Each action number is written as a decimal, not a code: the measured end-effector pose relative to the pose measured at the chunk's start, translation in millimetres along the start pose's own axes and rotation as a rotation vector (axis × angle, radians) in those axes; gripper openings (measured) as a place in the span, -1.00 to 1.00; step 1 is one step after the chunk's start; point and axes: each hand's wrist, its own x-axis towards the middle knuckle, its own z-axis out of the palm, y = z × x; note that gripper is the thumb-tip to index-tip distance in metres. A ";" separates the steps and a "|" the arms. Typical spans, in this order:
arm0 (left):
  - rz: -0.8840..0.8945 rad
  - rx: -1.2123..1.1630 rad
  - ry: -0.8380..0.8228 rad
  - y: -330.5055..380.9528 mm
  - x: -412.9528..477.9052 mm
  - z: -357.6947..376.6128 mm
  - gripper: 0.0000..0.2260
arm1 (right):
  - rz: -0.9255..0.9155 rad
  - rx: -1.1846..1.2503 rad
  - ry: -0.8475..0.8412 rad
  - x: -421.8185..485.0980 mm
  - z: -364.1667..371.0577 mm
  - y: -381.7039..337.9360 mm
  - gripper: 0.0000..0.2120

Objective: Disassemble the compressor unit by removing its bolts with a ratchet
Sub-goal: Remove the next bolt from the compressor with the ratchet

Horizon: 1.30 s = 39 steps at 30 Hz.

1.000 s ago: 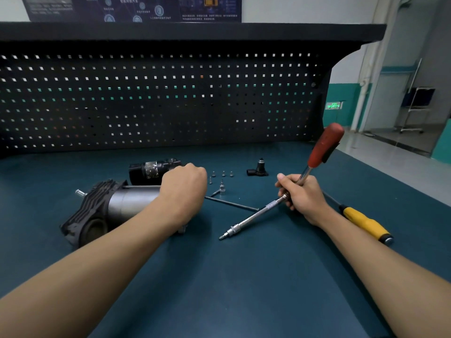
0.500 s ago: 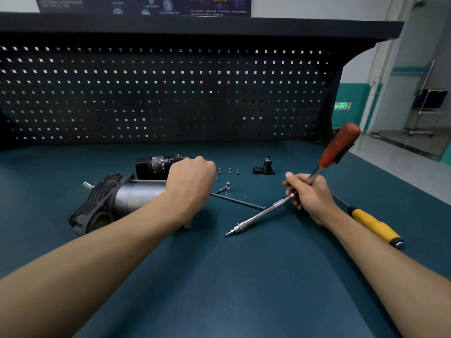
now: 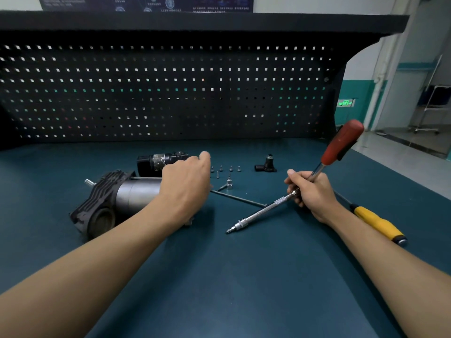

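The compressor unit (image 3: 127, 198) lies on its side at centre left of the bench, a grey cylinder with a black finned head facing me. My left hand (image 3: 185, 186) covers its right end with fingers curled down over it and one fingertip raised; that end is hidden. My right hand (image 3: 314, 193) grips the steel shaft of the ratchet (image 3: 263, 211). The red handle (image 3: 341, 142) points up and right, and the bit tip rests on the mat. A long thin bolt (image 3: 239, 198) lies between my hands. Several small bolts (image 3: 225, 169) sit in a row behind it.
A loose socket (image 3: 229, 184) stands near the small bolts. A black cylindrical part (image 3: 158, 162) lies behind the compressor and a small black fitting (image 3: 267, 164) to its right. A yellow-handled screwdriver (image 3: 375, 223) lies under my right forearm. The pegboard (image 3: 170, 93) closes the back.
One finger of my left hand has lifted off the compressor's end. My right hand keeps its hold on the ratchet at about the same spot.
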 end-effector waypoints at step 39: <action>0.004 -0.431 -0.338 -32.1 1.6 -24.3 -0.52 | 0.022 0.001 -0.005 -0.7 1.5 -1.2 -0.66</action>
